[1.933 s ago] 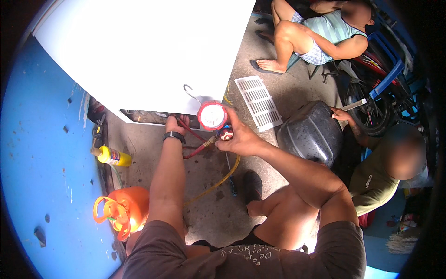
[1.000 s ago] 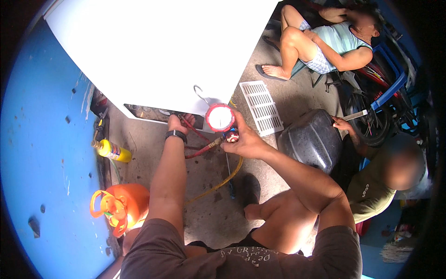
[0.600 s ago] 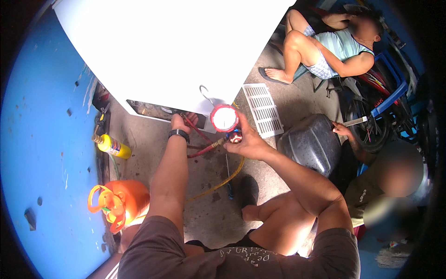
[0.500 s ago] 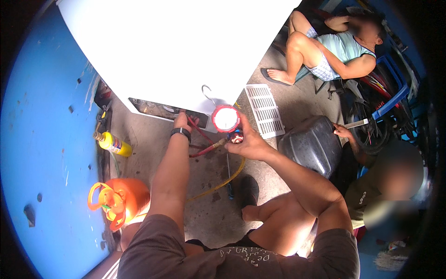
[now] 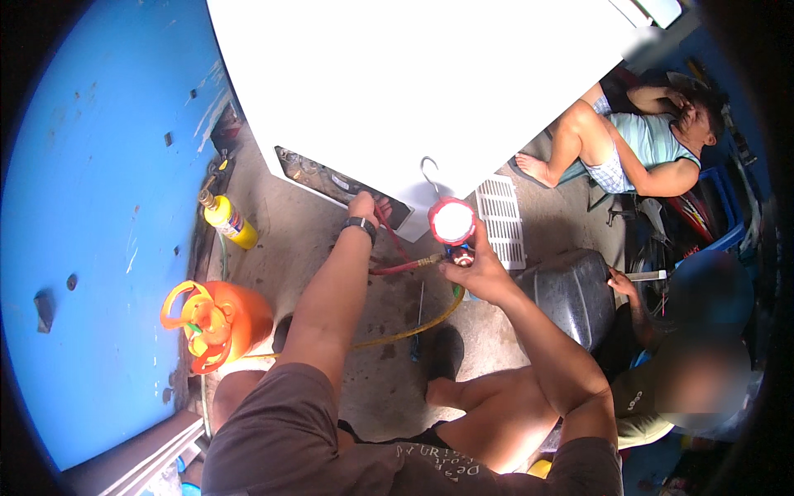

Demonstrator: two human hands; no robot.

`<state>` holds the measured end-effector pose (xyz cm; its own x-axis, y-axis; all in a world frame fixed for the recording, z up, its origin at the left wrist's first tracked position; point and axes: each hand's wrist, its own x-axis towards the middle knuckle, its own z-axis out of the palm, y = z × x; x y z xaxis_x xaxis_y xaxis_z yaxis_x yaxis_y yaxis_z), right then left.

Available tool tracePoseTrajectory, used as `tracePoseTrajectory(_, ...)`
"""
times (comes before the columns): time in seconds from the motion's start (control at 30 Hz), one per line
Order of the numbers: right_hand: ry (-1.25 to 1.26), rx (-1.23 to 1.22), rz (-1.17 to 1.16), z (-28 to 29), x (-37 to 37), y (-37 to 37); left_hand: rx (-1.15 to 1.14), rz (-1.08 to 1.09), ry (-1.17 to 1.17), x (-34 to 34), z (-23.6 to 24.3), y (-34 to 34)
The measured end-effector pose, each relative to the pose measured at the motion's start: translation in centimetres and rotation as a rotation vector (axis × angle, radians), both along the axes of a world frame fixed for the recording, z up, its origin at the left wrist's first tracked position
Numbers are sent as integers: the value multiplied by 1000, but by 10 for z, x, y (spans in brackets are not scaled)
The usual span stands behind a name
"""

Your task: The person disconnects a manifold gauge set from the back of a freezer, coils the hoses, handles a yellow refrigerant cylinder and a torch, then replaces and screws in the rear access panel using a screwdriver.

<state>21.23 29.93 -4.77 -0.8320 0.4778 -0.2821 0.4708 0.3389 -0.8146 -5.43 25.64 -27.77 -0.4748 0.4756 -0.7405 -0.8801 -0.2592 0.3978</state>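
My right hand (image 5: 486,277) is closed around the valve body under a round, red-rimmed pressure gauge (image 5: 475,221), whose face is washed out by glare. A metal hook (image 5: 428,169) sticks up above the gauge. A red hose (image 5: 393,269) with a brass fitting meets the valve, and a yellow hose (image 5: 413,331) curves down from it. My left hand (image 5: 365,208), a dark watch at its wrist, reaches to the low opening (image 5: 310,171) of a large white appliance (image 5: 413,91). Its fingers are closed on the red hose; the hose's end is hard to make out.
At left, an orange gas cylinder (image 5: 248,318) and a yellow canister (image 5: 234,225) stand by the blue wall (image 5: 99,207). A white slotted panel (image 5: 501,217) and a black plastic container (image 5: 566,289) lie at right. One person (image 5: 653,157) sits beyond; another person's hand (image 5: 622,283) touches the container.
The whole view has shifted, so the appliance and both hands appear farther right. My right hand still holds the gauge, and my left stays at the opening.
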Motion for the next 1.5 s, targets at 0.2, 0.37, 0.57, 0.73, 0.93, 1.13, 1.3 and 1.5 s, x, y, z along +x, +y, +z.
tracePoseTrajectory(0.2,17,35,6,-1,3,-1,-69,-34,47,16,24,2)
tracePoseTrajectory(0.37,47,-6,11,3,-1,-7,-139,-30,89,10,19,0)
tracePoseTrajectory(0.57,38,-13,22,-8,3,-2,86,-129,-113,17,20,-6)
tracePoseTrajectory(0.73,-161,-73,58,-6,14,-6,-184,-373,11,52,10,-49)
tracePoseTrajectory(0.93,-137,-247,198,-46,39,-19,-641,-152,692,-86,-71,-47)
tracePoseTrajectory(1.13,-278,-334,326,-47,32,-27,-264,-5,668,-172,-38,-33)
tracePoseTrajectory(1.3,-270,-380,239,-47,31,-19,-293,-71,863,-169,-90,-30)
tracePoseTrajectory(1.5,-314,-419,133,-40,25,-8,-562,-147,1286,-157,-86,-15)
